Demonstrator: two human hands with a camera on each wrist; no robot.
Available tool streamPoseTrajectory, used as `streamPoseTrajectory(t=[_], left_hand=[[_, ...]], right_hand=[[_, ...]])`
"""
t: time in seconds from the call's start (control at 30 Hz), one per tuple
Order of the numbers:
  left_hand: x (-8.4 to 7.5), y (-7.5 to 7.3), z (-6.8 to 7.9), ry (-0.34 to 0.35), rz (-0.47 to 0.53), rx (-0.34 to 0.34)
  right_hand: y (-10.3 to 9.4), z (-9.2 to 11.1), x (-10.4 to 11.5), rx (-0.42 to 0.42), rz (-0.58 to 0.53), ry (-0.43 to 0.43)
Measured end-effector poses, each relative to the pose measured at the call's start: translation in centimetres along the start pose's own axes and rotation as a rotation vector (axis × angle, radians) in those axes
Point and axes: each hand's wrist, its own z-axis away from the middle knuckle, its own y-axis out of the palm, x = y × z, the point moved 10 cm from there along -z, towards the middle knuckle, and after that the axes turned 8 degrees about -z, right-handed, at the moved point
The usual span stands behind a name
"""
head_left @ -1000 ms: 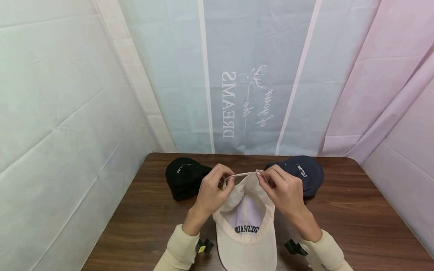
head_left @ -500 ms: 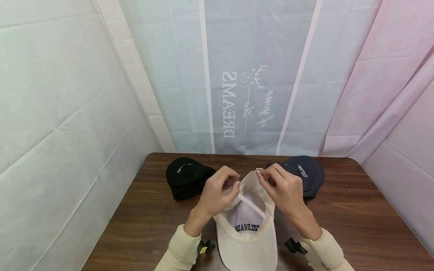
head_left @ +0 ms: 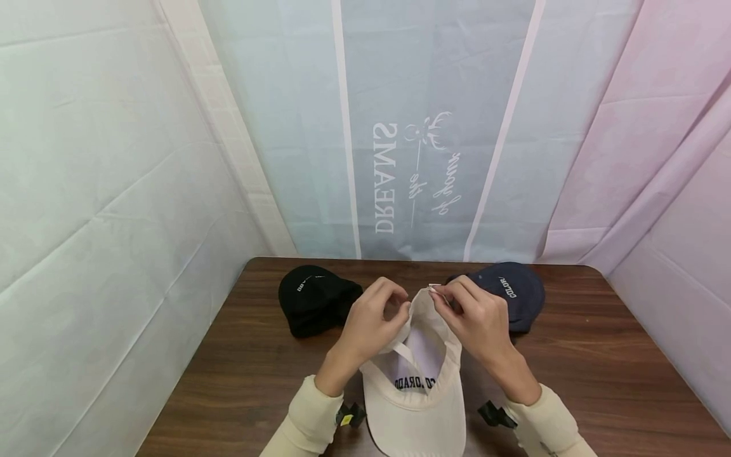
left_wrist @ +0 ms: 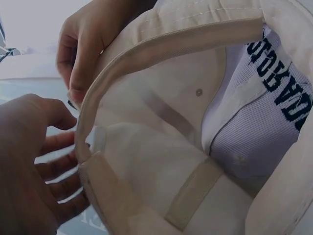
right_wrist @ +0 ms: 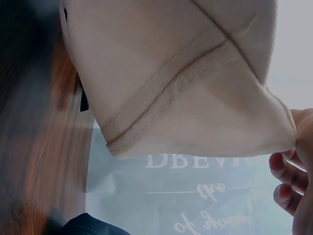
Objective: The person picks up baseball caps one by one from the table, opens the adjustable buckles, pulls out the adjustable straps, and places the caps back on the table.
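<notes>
The right hand [head_left: 480, 314] keeps its grip pinched on the beige cap [head_left: 419, 416], apparently to hold its back edge up; whether the left hand [head_left: 374, 320] grips the edge, I cannot tell.

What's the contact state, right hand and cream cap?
Touching. The head view shows the fingertips of the right hand pinching the cream cap at its raised back edge.

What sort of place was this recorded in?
Probably an indoor booth set up for recording: a wood-grain table, pale cloth sheets along the sides, and a printed backdrop reading DREAMS behind it.
</notes>
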Motion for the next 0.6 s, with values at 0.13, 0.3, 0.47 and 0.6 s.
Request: streamPoseTrajectory(t=[0.13,0.3,0.47,0.6], left_hand=[[0.0,0.7,-0.1,-0.036,-0.036,0.038],[0.1,1.3,-0.2,-0.071,-0.079,0.076],[0.1,1.4,-0.4,-0.102,-0.084,0.080],[0.4,1.2,-0.4,-0.122,-0.067,0.059]], right_hand=[[-0.2,-0.3,0.2,-0.005,-0.012,-0.011],[-0.5,-0.7,0.4,-0.018,-0.041,-0.025],[-0.8,-1.1,0.6,-0.030,-0.075,-0.038],[-0.8,-1.2,0.6,-0.021,-0.092,-0.037]])
